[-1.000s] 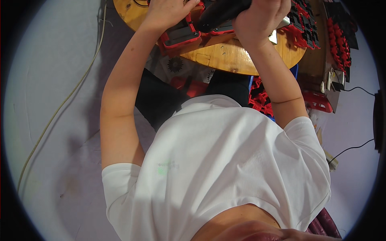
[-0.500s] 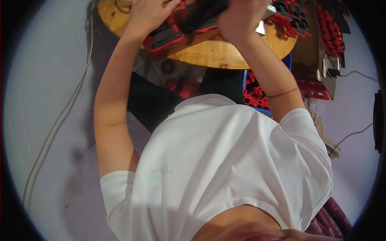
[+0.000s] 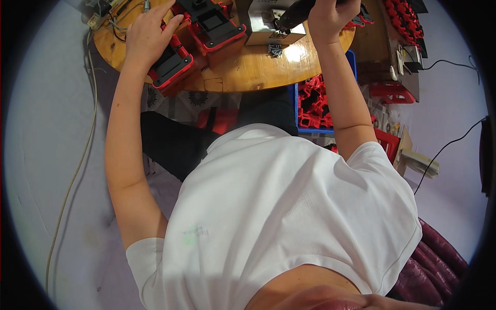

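Note:
My left hand (image 3: 149, 35) is over a red-and-black plastic housing (image 3: 173, 66) on the table, thumb and fingers gripping its far part; the fingertips run partly out of the picture. Beside it lies a second housing (image 3: 214, 31) of the same kind, with a square recess. My right hand (image 3: 333, 19) is closed around a black power screwdriver (image 3: 297, 14), its top end cut off by the picture's edge. The tool's tip points left and down at an open box (image 3: 261, 20). A small pile of screws (image 3: 275, 50) lies just in front of the box.
The round wooden table (image 3: 248, 75) ends close to my lap. A blue crate (image 3: 316, 130) of red plastic parts stands below its right edge. More red parts (image 3: 400, 20) lie at the far right. Cables (image 3: 111, 23) gather at the table's far left.
My right hand has moved right with the screwdriver, away from the housings and to the box. My left hand has shifted left and down. The whole view has shifted slightly.

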`<action>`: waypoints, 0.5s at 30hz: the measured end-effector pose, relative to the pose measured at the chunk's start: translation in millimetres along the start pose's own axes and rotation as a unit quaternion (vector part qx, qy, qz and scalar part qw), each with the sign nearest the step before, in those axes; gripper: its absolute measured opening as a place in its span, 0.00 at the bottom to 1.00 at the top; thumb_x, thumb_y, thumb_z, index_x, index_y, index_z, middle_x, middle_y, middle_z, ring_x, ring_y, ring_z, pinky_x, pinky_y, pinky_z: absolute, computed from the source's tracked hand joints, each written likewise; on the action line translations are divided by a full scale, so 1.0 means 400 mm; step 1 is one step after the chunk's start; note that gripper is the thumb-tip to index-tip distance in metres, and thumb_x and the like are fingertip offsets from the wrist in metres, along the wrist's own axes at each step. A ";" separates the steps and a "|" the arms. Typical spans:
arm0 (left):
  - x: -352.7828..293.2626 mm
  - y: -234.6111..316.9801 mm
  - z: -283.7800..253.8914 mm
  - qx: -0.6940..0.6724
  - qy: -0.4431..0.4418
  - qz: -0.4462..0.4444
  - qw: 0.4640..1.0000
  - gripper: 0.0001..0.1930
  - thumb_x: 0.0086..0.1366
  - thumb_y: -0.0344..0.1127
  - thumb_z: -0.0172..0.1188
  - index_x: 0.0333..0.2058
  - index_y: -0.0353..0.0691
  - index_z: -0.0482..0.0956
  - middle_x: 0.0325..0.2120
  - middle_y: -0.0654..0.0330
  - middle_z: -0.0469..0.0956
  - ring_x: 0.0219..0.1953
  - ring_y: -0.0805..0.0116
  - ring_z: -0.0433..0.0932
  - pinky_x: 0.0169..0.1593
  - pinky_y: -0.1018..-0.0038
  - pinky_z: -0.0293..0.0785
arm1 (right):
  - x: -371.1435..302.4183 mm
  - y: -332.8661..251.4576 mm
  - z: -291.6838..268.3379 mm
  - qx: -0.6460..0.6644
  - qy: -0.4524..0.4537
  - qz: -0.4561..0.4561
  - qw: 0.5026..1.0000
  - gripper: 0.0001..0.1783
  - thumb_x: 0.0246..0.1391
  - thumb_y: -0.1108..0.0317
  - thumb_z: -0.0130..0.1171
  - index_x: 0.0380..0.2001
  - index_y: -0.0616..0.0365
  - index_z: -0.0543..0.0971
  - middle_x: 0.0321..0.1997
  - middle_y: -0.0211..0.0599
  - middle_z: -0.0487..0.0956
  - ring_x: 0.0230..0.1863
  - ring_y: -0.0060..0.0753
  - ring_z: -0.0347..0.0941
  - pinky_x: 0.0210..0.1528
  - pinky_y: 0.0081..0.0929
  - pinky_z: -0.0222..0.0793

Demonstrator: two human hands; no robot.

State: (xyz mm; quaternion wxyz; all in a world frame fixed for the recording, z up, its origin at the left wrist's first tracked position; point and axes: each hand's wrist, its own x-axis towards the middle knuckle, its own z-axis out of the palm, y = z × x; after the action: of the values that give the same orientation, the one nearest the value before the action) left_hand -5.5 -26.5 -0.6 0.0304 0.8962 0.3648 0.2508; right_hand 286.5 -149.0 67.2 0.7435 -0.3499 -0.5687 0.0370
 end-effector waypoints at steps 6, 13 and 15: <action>-0.005 -0.003 -0.005 -0.012 -0.009 -0.018 1.000 0.26 0.66 0.56 0.55 0.56 0.49 0.77 0.45 0.56 0.81 0.45 0.54 0.78 0.50 0.61 0.72 | 0.055 -0.081 0.071 0.022 -0.029 0.181 0.983 0.22 0.62 0.48 0.58 0.33 0.57 0.70 0.21 0.31 0.74 0.19 0.24 0.72 0.22 0.23 0.70; 0.007 0.066 -0.061 -0.056 0.028 -0.009 0.998 0.21 0.62 0.46 0.58 0.47 0.36 0.81 0.36 0.47 0.82 0.40 0.45 0.78 0.41 0.55 0.73 | 0.000 -0.203 0.314 0.351 -0.040 0.178 0.919 0.36 0.56 0.36 0.58 0.45 0.63 0.68 0.27 0.40 0.75 0.23 0.31 0.75 0.25 0.27 0.73; 0.019 0.094 -0.088 -0.085 0.006 -0.028 0.996 0.22 0.62 0.47 0.58 0.46 0.36 0.80 0.36 0.47 0.82 0.40 0.46 0.79 0.41 0.55 0.73 | -0.021 -0.190 0.360 0.362 -0.043 0.168 0.916 0.38 0.55 0.36 0.59 0.46 0.64 0.67 0.27 0.40 0.74 0.23 0.31 0.75 0.25 0.28 0.73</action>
State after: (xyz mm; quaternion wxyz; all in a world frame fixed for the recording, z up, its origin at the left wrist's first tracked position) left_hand 6.5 -53.4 42.3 0.1118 0.8784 0.3668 0.2851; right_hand 132.0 -141.4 118.6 0.7770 -0.1455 -0.4807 0.3794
